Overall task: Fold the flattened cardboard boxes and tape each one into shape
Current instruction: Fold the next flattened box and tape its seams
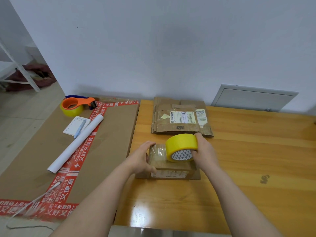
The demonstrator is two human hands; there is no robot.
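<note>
A small folded cardboard box (171, 169) stands on the wooden table (248, 168) in the middle of the view. My left hand (142, 158) grips its left end, fingers curled over the top edge. My right hand (204, 152) holds a yellow tape roll (181, 145) on edge on top of the box. A strip of clear tape (158, 151) runs from the roll across the box top toward my left hand. A stack of flattened cardboard boxes (181, 117) with shipping labels lies behind, near the wall.
Left of the table lies a large cardboard sheet (111, 142) with red printed tape. On it are an orange tape dispenser (77, 105), a notepad with a pen (77, 125) and a white paper roll (77, 144). A metal shelf (15, 69) stands far left.
</note>
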